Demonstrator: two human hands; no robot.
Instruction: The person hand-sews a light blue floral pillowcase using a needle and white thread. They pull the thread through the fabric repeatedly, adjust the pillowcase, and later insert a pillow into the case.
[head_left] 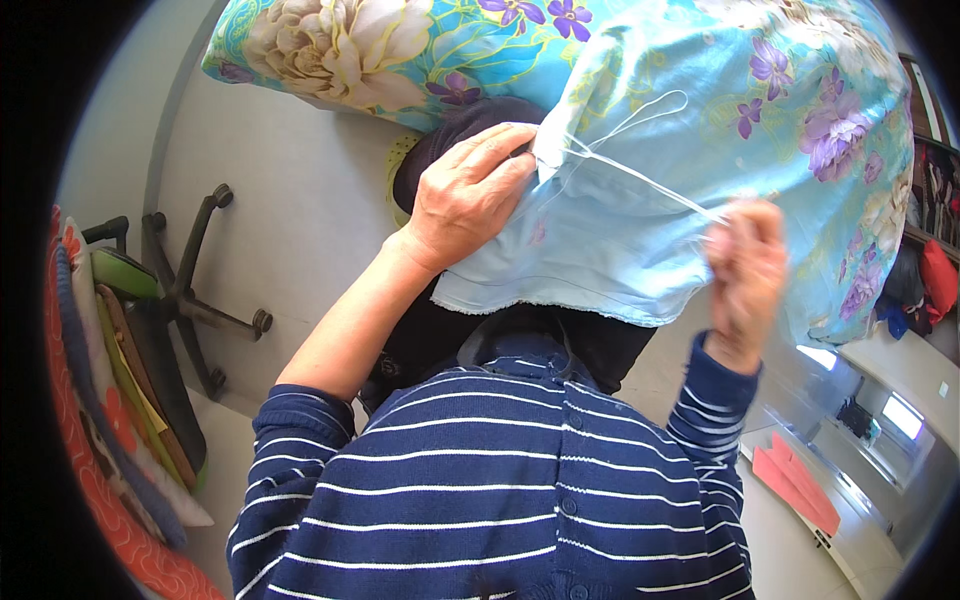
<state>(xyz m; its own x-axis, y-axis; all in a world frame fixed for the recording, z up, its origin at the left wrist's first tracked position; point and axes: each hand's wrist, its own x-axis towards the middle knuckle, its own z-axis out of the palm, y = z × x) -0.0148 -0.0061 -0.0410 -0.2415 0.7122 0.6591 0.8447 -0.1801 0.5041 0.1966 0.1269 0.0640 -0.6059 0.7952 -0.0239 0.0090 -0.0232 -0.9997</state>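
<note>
A light blue floral cloth (pixel 640 260) with purple and cream flowers lies over my lap and spreads away to the far right. My left hand (pixel 470 190) pinches a gathered edge of it between thumb and fingers. From that spot a white thread (pixel 655 185) runs taut to my right hand (pixel 745 270), which is closed on it and blurred by motion. A loose loop of the same thread lies on the cloth above the taut part. Whether a needle sits in my right fingers is too blurred to tell.
A wheeled chair base (pixel 190 270) stands on the pale floor at the left, near folded fabrics (pixel 110 390) along the left rim. More floral bedding (pixel 340 50) covers the far side. At the lower right is a pink-red folded item (pixel 795 485).
</note>
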